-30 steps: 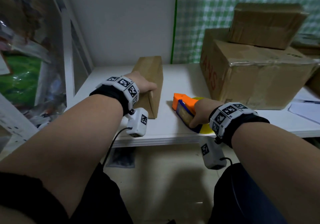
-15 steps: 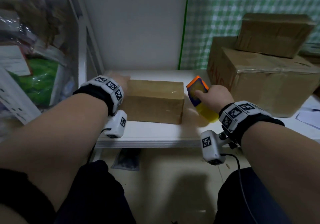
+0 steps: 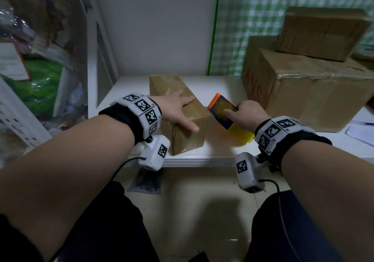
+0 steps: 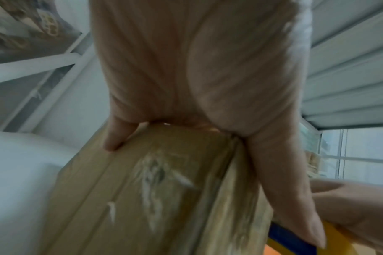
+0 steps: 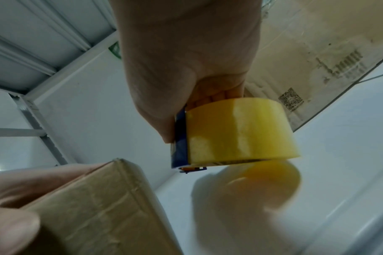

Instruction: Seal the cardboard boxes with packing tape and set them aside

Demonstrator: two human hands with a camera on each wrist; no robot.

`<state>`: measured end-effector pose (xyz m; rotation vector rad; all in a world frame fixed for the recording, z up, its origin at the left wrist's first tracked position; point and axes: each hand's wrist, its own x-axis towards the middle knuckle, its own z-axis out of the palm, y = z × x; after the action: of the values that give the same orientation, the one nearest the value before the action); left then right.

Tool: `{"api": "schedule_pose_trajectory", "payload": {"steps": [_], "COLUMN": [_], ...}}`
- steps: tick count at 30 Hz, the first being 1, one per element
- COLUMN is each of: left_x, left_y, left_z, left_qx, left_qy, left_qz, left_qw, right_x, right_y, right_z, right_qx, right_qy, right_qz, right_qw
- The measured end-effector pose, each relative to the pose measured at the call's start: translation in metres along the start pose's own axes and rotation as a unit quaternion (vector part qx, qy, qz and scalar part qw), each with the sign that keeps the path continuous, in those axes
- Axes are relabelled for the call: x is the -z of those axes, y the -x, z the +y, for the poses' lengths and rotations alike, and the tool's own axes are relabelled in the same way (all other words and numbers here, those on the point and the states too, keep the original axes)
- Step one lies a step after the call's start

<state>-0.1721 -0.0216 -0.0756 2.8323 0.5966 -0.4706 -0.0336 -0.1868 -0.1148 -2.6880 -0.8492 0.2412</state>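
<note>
White bench against a pale wall, green checked cloth behind. Small brown cardboard box lies lengthwise near the front edge; my left hand rests flat on its top, fingers spread and straight. Just right of it, my right hand grips the blue-and-orange tape dispenser with its yellow roll, fingers curled round. Two larger stacked cartons sit toward the right back corner.

small brown cardboard box: now lengthwise, end toward the person | left hand: flat on top | orange-and-blue tape dispenser with yellow roll: lifted off white desk, beside box
</note>
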Motion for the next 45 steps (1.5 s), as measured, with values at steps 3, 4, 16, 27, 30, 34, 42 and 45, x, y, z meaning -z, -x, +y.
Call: {"api": "schedule_pose_trajectory", "payload": {"steps": [3, 4, 16, 27, 30, 34, 42, 45], "left_x": [-0.004, -0.005, -0.019, -0.019, -0.021, -0.02, -0.007, 0.002], "left_y": [-0.003, -0.003, -0.012, -0.009, -0.009, -0.011, 0.0, 0.008], "left_z": [-0.003, -0.005, -0.009, -0.011, -0.007, -0.004, -0.005, -0.005], "left_qx": [-0.032, -0.049, -0.108, -0.149, -0.146, -0.127, -0.073, -0.01], "left_qy": [-0.01, -0.006, -0.022, 0.071, 0.046, -0.006, 0.098, 0.399], "left_qz": [0.017, 0.023, 0.055, 0.095, 0.134, 0.178, 0.211, 0.251], "left_qw": [0.999, 0.999, 0.992, 0.982, 0.979, 0.976, 0.97, 0.882], "right_x": [-0.002, -0.003, -0.026, -0.003, 0.016, 0.046, 0.065, 0.066], "right_y": [-0.002, -0.003, -0.008, -0.001, 0.004, 0.006, 0.02, 0.022], "right_z": [-0.001, -0.001, -0.005, 0.005, 0.004, -0.006, -0.028, -0.035], "right_qx": [0.012, 0.014, 0.045, -0.009, -0.031, -0.038, -0.016, 0.012], "right_qy": [-0.002, -0.005, 0.022, -0.099, -0.205, -0.3, -0.517, -0.549], "right_qz": [0.001, 0.003, 0.024, 0.065, 0.098, 0.131, 0.134, 0.088], "right_qw": [1.0, 1.0, 0.998, 0.993, 0.973, 0.944, 0.845, 0.831]}}
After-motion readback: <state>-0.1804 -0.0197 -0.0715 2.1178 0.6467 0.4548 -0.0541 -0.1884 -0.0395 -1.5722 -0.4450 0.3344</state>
